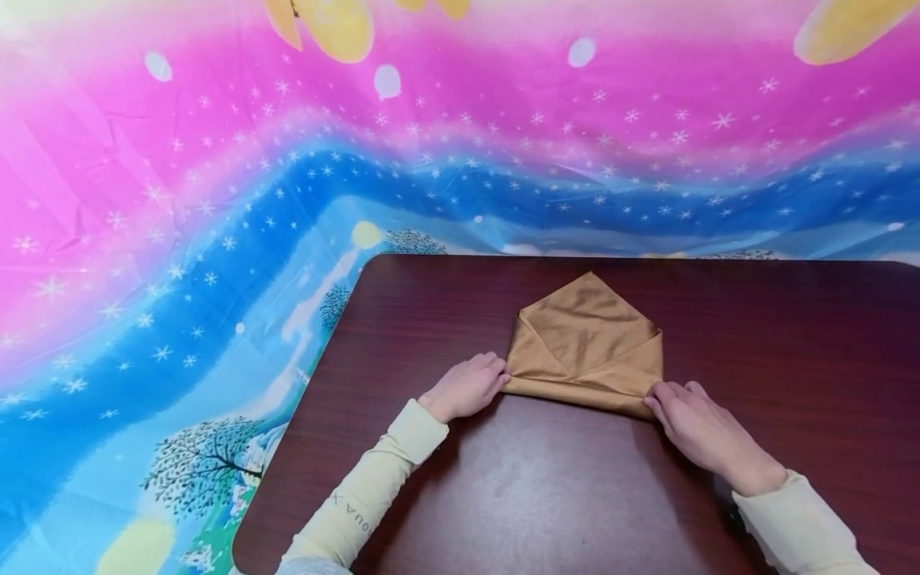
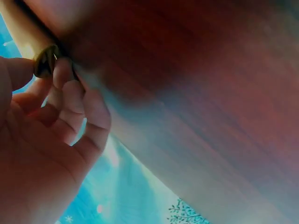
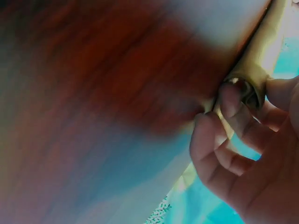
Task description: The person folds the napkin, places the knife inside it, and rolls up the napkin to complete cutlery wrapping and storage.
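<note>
A golden-brown cloth lies folded on the table, its far end coming to a point and its near edge rolled into a narrow band. At the left end of that band, my left hand pinches the roll between thumb and fingers. My right hand pinches the opposite end in the same manner. In the left wrist view, the rolled cloth end shows as a hollow tube between thumb and fingertips. The right wrist view shows the other tube end held by the thumb and index finger.
The dark reddish-brown table has rounded corners and a glossy patch of reflected light in front of the cloth. Behind it and along its left side hangs a pink and blue printed backdrop with snowflakes and trees.
</note>
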Motion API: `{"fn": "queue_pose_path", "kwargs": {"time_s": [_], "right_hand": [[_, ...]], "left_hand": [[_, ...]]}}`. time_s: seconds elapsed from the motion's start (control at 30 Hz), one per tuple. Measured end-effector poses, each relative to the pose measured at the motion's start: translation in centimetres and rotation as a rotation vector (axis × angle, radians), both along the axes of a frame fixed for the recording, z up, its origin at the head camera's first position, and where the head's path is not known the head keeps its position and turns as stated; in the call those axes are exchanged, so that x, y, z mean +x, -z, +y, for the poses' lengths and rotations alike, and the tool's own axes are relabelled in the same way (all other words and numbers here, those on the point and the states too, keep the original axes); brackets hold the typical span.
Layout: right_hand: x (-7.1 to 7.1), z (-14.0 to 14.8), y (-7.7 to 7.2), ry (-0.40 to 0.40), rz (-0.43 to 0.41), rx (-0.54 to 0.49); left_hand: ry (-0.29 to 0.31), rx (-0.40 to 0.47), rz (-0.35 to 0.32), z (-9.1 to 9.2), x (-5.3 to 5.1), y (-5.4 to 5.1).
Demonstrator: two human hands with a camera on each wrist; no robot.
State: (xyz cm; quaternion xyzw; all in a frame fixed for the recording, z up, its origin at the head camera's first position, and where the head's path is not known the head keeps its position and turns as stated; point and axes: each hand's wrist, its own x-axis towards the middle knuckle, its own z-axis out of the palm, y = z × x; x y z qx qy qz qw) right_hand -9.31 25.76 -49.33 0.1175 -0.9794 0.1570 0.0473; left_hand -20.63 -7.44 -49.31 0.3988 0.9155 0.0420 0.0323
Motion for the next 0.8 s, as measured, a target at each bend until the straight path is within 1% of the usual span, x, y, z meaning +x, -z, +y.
{"fn": "queue_pose_path", "kwargs": {"time_s": [0.13, 0.2, 0.3, 0.37, 0.43, 0.57, 0.63, 0.8], "right_hand": [[0.0, 0.1, -0.1, 0.02, -0.041, 0.043], [0.0, 0.2, -0.1, 0.021, -0.044, 0.052], [-0.1, 0.3, -0.1, 0.018, -0.035, 0.056], [-0.1, 0.4, -0.1, 0.013, -0.029, 0.062], [-0.3, 0.4, -0.1, 0.009, -0.027, 0.071], [-0.5, 0.5, -0.4, 0.012, -0.058, 0.075], [-0.6, 0.5, -0.5, 0.015, -0.073, 0.077], [-0.9, 0.2, -1.0, 0.034, -0.106, 0.089]], "left_hand": [[-0.003, -0.017, 0.009, -0.1, -0.1, 0.0], [-0.005, -0.014, 0.011, -0.1, -0.2, 0.0], [-0.023, -0.005, -0.008, -0.1, -0.4, 0.0], [-0.042, 0.01, -0.042, -0.1, -0.5, -0.1], [-0.063, 0.032, -0.094, 0.0, -0.7, -0.2], [-0.104, 0.08, -0.181, 0.1, -1.0, -0.6], [-0.13, 0.102, -0.204, 0.2, -1.1, -0.9], [-0.203, 0.163, -0.228, 0.6, -1.4, -1.2]]}}
